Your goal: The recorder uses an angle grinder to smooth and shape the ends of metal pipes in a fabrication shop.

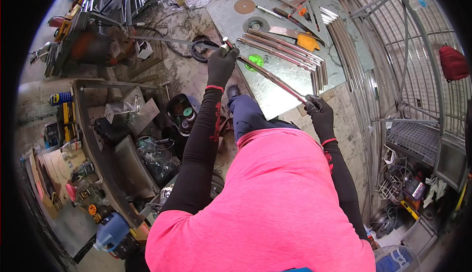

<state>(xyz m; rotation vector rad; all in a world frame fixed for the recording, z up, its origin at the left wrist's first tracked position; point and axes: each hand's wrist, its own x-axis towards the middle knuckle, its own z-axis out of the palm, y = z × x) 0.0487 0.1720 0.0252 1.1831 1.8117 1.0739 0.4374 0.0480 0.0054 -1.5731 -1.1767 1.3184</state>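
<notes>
My left hand (222, 67), in a black glove with a red cuff, is closed near the left end of a slim, shiny metal tube (273, 78). A small white-and-red piece (226, 43) sticks out above its fingers; I cannot make out its kind. At the tube's lower right end, my gloved right hand (319, 115) is closed round it. The tube slants across the near edge of a grey metal sheet (285, 105). Beyond it lie bundled metal tubes (280, 49) and a round green object (254, 62).
A cutting disc (244, 6), a triangular square (310, 18) and a yellow-orange tool (308, 42) lie on the sheet. Long metal bars (351, 55) run along the right. At left stands a cluttered metal-framed bench (91, 139), with a welding helmet (183, 112) beside it.
</notes>
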